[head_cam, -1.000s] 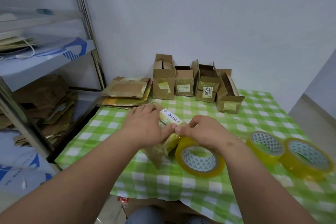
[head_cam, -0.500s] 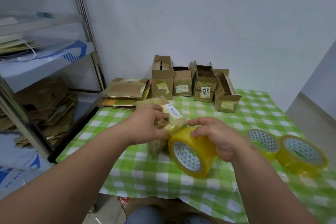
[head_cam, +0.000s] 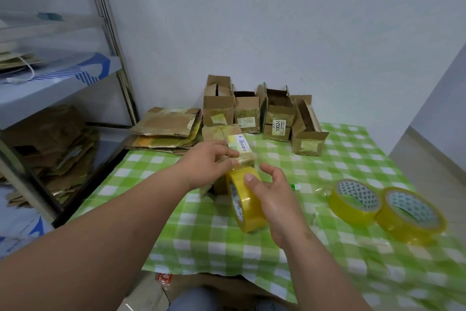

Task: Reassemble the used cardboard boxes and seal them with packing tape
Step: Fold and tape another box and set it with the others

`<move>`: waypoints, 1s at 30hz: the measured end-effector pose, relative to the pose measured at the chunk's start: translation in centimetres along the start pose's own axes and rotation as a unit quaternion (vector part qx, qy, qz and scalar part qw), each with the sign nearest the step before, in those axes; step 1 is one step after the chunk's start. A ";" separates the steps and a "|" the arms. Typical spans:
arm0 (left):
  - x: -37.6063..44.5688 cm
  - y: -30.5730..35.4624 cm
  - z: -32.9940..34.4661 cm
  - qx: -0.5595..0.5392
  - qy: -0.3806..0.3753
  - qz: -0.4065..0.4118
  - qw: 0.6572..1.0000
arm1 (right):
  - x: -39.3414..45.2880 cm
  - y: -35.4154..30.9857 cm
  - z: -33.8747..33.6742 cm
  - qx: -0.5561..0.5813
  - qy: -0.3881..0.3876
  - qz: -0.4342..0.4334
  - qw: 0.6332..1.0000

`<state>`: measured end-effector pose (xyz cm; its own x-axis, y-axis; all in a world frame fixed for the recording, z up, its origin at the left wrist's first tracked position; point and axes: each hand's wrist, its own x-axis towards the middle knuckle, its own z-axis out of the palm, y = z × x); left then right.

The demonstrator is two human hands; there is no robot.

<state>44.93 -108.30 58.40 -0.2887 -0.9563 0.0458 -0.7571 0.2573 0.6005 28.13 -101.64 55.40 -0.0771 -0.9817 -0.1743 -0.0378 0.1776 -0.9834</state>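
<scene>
A small brown cardboard box (head_cam: 222, 135) with a white barcode label stands upright on the green checked tablecloth (head_cam: 227, 242) in mid-table. My left hand (head_cam: 210, 163) grips its side and top. My right hand (head_cam: 273, 196) holds a yellow tape roll (head_cam: 245, 201) on edge, just in front of the box, thumb on the roll's rim. The tape's free end seems to reach the box's top edge, though it is blurred.
Several assembled open boxes (head_cam: 264, 116) line the wall at the back. A pile of flattened boxes (head_cam: 166, 129) lies back left. Two more tape rolls (head_cam: 355, 199) (head_cam: 411, 214) lie at the right. A metal shelf (head_cam: 63, 88) with cardboard stands left.
The roll has gone from flat to standing on edge and been drawn toward me, away from the box. My left hand has tipped the box upright and stayed on it.
</scene>
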 end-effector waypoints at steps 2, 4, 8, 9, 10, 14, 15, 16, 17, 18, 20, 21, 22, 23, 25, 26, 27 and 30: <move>0.3 0.1 0.3 -0.008 0.014 -0.014 1.000 | -0.4 0.6 -0.1 0.006 0.007 0.000 1.000; 0.6 0.1 0.4 -0.007 0.028 -0.026 0.999 | -0.9 1.1 -0.2 0.019 -0.003 0.000 1.000; 1.0 0.0 0.7 0.010 0.042 -0.026 0.999 | -1.6 1.9 0.0 0.046 -0.043 -0.009 0.998; 1.1 0.1 0.7 -0.001 0.044 -0.028 0.999 | -1.7 2.2 -0.1 0.055 -0.050 -0.016 0.997; 1.0 0.1 0.7 -0.012 0.045 -0.030 0.998 | -1.7 2.4 -0.1 0.066 -0.055 -0.021 0.996; 1.2 0.0 0.7 -0.023 0.045 -0.035 0.998 | -1.8 3.2 -0.5 0.108 -0.080 -0.044 0.990; 1.2 0.0 0.7 -0.027 0.047 -0.036 0.998 | -1.8 3.4 -0.5 0.120 -0.084 -0.050 0.988; 1.3 -0.1 0.6 -0.031 0.049 -0.038 0.998 | -2.0 3.7 -0.6 0.132 -0.086 -0.053 0.986; 1.4 -0.2 0.6 -0.035 0.048 -0.041 0.997 | -2.1 4.0 -0.6 0.143 -0.089 -0.055 0.984; 1.5 -0.2 0.5 -0.037 0.044 -0.043 0.997 | -2.2 4.3 -0.7 0.153 -0.092 -0.055 0.982; 1.6 -0.2 0.3 -0.036 0.037 -0.046 0.998 | -2.4 4.5 -0.9 0.161 -0.097 -0.058 0.980; 1.7 -0.2 0.2 -0.038 0.041 -0.047 0.997 | -2.5 4.6 -0.9 0.163 -0.102 -0.060 0.980; 1.8 -0.3 0.0 -0.042 0.049 -0.046 0.997 | -2.6 4.6 -0.9 0.165 -0.107 -0.062 0.978; 1.9 -0.2 -0.2 -0.042 0.055 -0.045 0.997 | -2.7 4.7 -0.8 0.168 -0.112 -0.063 0.977; 1.8 -0.1 -0.4 -0.026 0.049 -0.046 0.997 | -2.8 4.8 -0.7 0.173 -0.115 -0.061 0.976; 1.8 -0.1 -0.4 -0.019 0.043 -0.050 0.998 | -2.8 4.8 -0.6 0.174 -0.115 -0.062 0.976; 1.8 -0.1 -0.4 -0.015 0.037 -0.052 0.998 | -2.9 4.8 -0.5 0.173 -0.116 -0.065 0.976; 1.2 0.0 -0.1 -0.028 0.035 -0.043 0.998 | -2.7 4.8 -0.7 0.159 -0.121 -0.073 0.977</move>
<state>44.68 -109.48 58.55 -0.1806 -0.9824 0.0472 -0.7430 0.1677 0.6479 27.45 -98.11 51.21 0.1459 -0.9893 -0.0001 0.2829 0.0418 -0.9582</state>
